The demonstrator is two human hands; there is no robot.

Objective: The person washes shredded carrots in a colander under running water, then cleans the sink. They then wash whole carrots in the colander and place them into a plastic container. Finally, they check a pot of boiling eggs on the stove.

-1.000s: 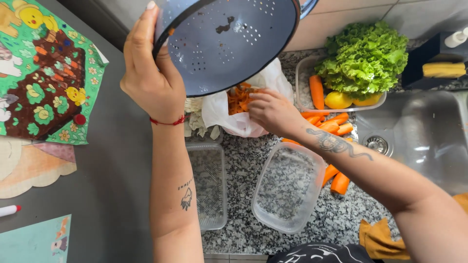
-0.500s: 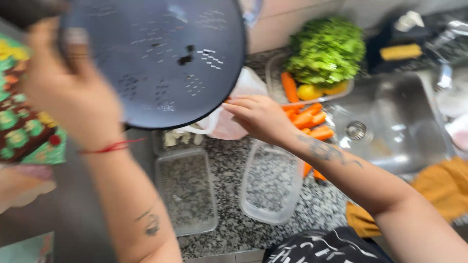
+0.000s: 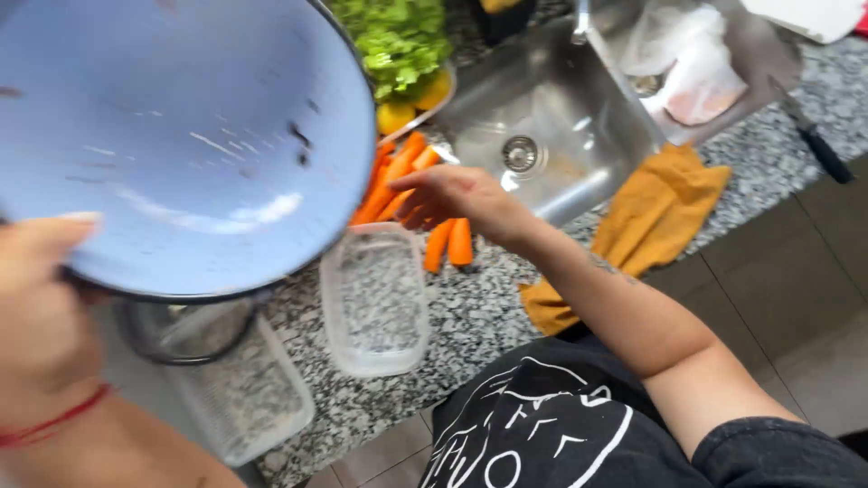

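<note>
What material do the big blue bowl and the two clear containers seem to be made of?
Blue bowl: probably enamelled metal; glossy light blue with dark chipped spots and a dark rim. Clear containers: likely plastic; thin and transparent, the speckled stone counter shows through them.

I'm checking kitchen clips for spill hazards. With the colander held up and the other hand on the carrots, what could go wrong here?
The left hand grips the big blue colander by one edge only, tilted above the clear plastic containers; it could slip and knock them off the granite counter. The right hand reaches among loose carrots near the sink; one might roll in. The colander also hides much of the counter from view.
</note>
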